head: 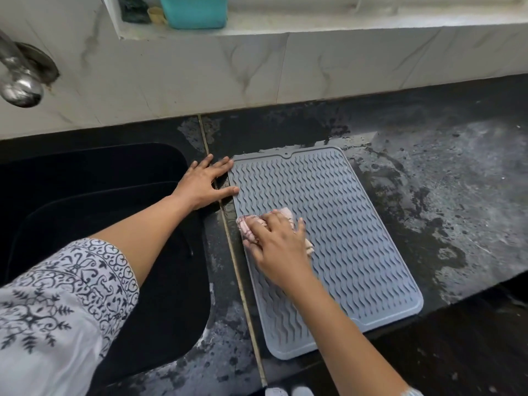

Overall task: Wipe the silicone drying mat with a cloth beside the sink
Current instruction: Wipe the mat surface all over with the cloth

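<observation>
A grey silicone drying mat point(343, 224) with wavy ridges lies on the dark wet counter, right of the sink. My right hand point(278, 247) presses a bunched pink-and-white cloth point(248, 227) onto the mat's left side; most of the cloth is hidden under the palm. My left hand point(204, 182) lies flat with fingers spread at the mat's upper left edge, its fingertips touching the rim.
A black sink point(94, 212) fills the left. A metal tap point(20, 81) juts out at upper left. The marble backsplash point(285, 70) rises behind, with a teal tub point(194, 10) on the ledge. The counter point(457, 181) right of the mat is wet and streaky. The counter's front edge runs near the mat's lower corner.
</observation>
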Motion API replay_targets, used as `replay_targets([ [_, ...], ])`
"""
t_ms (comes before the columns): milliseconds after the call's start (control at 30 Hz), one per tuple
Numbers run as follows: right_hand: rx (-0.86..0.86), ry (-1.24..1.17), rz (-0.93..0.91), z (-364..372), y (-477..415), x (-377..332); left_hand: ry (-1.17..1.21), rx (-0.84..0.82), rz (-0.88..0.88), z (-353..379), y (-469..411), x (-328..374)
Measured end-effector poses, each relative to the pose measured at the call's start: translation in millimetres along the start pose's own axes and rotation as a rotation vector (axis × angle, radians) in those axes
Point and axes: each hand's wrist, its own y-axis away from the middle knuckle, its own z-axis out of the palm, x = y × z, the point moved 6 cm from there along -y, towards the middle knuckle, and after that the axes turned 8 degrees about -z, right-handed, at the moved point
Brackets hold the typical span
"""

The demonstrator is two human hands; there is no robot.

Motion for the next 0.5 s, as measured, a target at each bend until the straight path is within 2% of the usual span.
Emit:
replay_targets([
  [67, -0.028, 0.041, 0.01, 18, -7, 6, -0.003, -0.001, 0.008, 1, 0, -1],
  [300, 0.091, 0.138, -0.09, 5, 37, -10, -0.008, -0.022, -0.006, 0, 0, -2],
  [400, 0.06, 0.151, -0.129, 3, 87, -20, -0.013, -0.032, -0.01, 0, 0, -2],
  [500, -0.069, 0.151, -0.171, 3, 121, -23, -0.05, -0.054, -0.014, -1, 2, 0],
])
